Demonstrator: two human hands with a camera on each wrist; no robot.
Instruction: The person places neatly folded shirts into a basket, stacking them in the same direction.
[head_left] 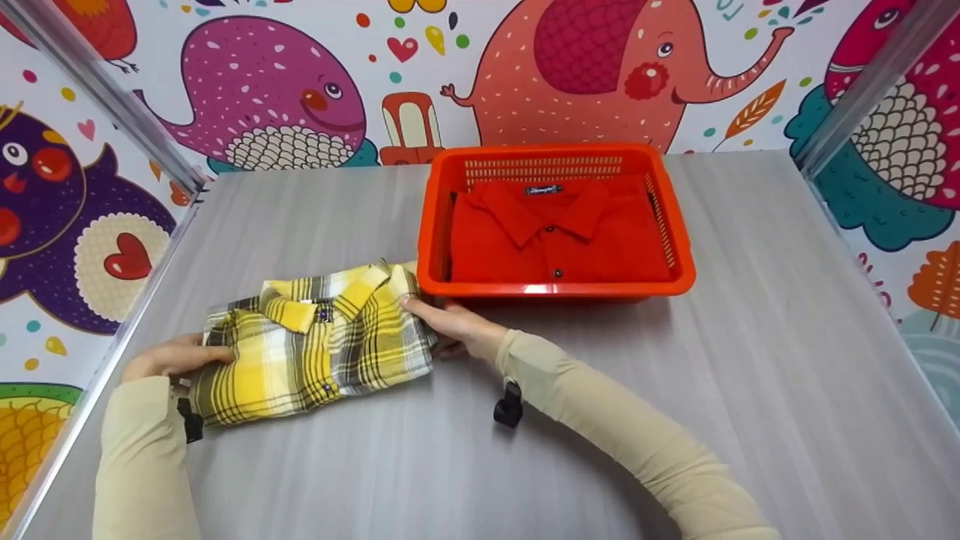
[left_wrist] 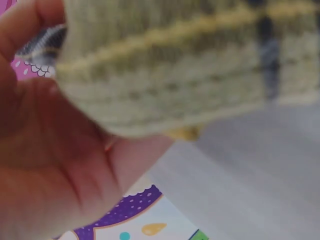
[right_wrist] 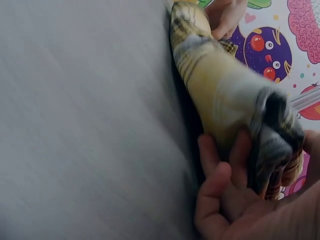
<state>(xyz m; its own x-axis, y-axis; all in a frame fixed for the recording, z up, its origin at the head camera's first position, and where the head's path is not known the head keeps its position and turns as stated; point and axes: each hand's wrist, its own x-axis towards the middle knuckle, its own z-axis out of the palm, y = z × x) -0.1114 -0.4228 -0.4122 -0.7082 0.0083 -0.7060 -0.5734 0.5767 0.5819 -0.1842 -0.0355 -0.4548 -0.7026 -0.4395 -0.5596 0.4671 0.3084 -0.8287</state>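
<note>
A folded yellow, white and black plaid shirt [head_left: 300,352], collar toward the back, is held by its two sides at the left of the table. My left hand [head_left: 176,356] grips its left edge, thumb on top and the other fingers hidden beneath. On the opposite side my right hand [head_left: 461,328] holds the edge with the thumb above; in the right wrist view its fingers [right_wrist: 209,150] reach under the cloth. The shirt's underside [right_wrist: 210,95] shows in that view, with a dark gap between it and the table. Close up, the left wrist view shows the hem [left_wrist: 175,95] over the left palm [left_wrist: 55,150].
An orange-red plastic basket [head_left: 555,290] stands at the back of the grey table [head_left: 570,465], its left front corner close to the plaid shirt. Inside it lies a folded red shirt [head_left: 495,247]. Walls with cartoon animals [head_left: 277,82] and metal posts [head_left: 127,97] border the table.
</note>
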